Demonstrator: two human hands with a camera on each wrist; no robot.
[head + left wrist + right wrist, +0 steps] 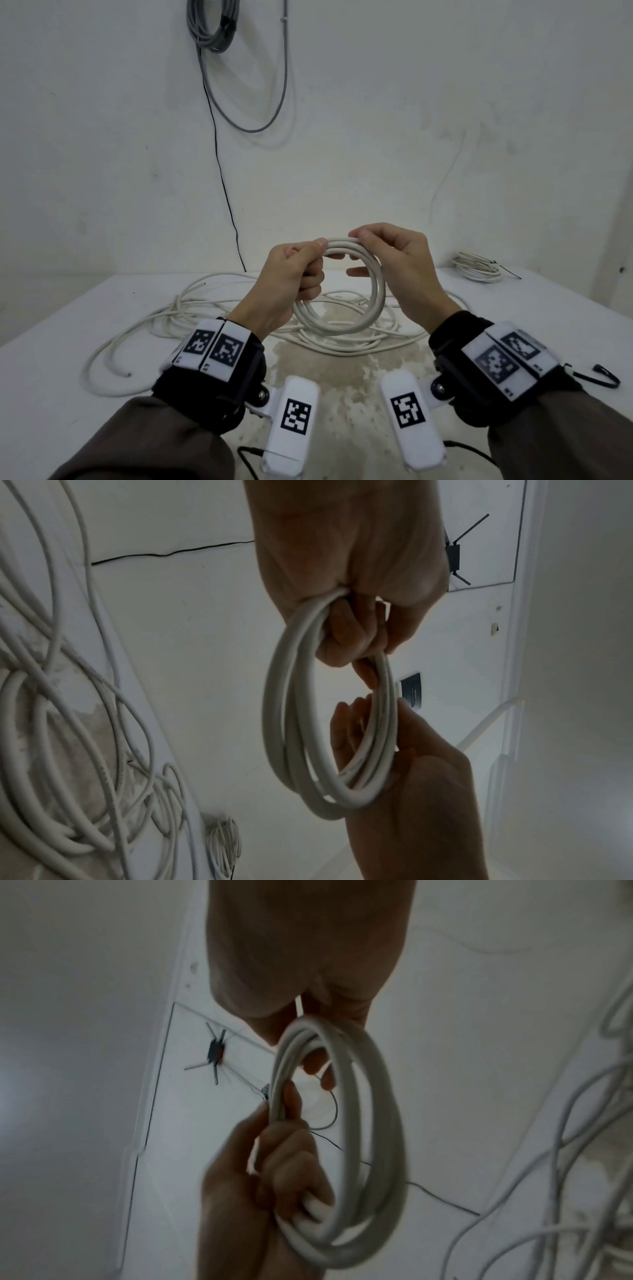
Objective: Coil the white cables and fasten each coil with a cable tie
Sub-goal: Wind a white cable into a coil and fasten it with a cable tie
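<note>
The person is holding a white coil upright in the air above the worktop, with both hands meeting at its top. The left hand is gripping the bundled turns with its fingers curled right round them; the right hand is pinching the same stretch just beside it, thumb and forefinger closed on the cable while the other fingers are reaching loosely through the ring.

The coil is hanging below both hands as a ring facing the person, so the top run of cable is lying left to right between the two grips — that run is the place a tie would have to wrap. No loose tie is showing within reach; whether one is hidden in a palm cannot be told.

The left hand seems the better one to keep the turns together, which would free the right hand to fetch a tie. A finished coil with a dark tie is lying at the far right of the worktop, and loose white cables are sprawling under the hands — the next ones to coil, probably.
</note>
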